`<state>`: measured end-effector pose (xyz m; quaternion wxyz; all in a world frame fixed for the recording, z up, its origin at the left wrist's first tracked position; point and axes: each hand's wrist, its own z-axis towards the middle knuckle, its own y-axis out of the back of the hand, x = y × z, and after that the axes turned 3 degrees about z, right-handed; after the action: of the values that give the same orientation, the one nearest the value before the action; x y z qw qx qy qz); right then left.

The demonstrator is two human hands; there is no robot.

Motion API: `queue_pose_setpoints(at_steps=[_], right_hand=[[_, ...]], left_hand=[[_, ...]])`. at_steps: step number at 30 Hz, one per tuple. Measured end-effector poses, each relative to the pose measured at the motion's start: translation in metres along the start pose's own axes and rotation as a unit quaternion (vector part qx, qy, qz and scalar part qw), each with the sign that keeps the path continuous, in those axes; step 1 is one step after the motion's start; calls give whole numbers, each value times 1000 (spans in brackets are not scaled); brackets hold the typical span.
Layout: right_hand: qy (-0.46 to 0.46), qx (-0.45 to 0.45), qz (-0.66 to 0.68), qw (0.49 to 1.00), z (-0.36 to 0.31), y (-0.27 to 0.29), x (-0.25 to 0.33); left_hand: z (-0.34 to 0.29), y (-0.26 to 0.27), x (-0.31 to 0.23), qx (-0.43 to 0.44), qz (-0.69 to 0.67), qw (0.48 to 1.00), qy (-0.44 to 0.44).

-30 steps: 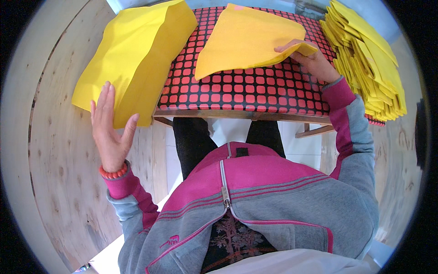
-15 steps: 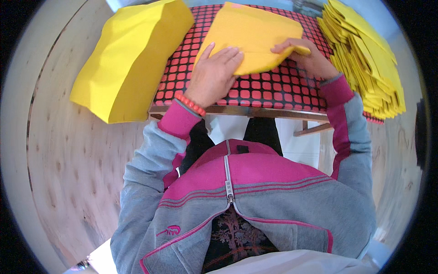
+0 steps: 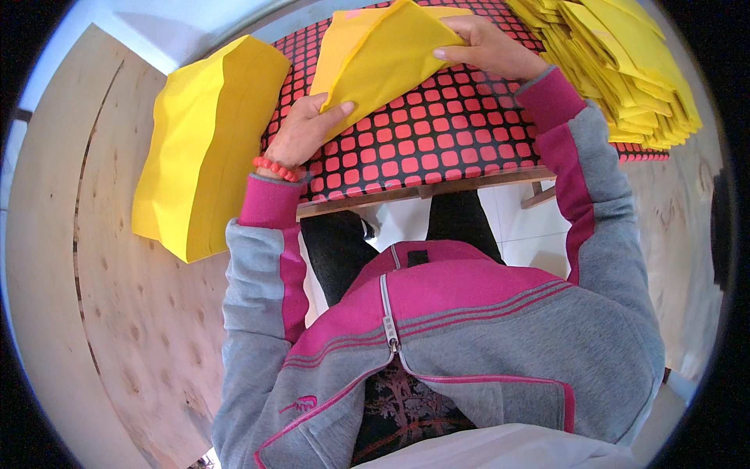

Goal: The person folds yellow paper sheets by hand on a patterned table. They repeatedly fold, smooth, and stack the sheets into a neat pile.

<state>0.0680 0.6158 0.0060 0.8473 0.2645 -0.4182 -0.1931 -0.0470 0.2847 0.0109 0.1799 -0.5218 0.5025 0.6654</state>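
At upper centre of the frame, the bare left hand (image 3: 301, 133) and bare right hand (image 3: 496, 51) pinch opposite edges of 1 folded yellow felt-like sheet (image 3: 394, 62), whose layers could skew under uneven pulling.

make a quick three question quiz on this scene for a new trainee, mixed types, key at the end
1. True or false: the left hand and the right hand both grip the yellow sheet.
2. On which side does the person wear the red bead bracelet? a) right b) left
3. Fill in: the pile of folded yellow pieces lies toward the ____ edge of the picture.
Key: 1 true; 2 b; 3 right
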Motion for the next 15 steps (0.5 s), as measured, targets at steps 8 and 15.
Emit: queue_pose_setpoints(at_steps=[8,15], right_hand=[[-150,-165,-303,927,-43,-3,15],[-296,-89,-205,929,-66,4,9]], left_hand=[[-20,-39,-20,-98,253,956,-113],[-29,-68,-26,-146,409,879,-197]])
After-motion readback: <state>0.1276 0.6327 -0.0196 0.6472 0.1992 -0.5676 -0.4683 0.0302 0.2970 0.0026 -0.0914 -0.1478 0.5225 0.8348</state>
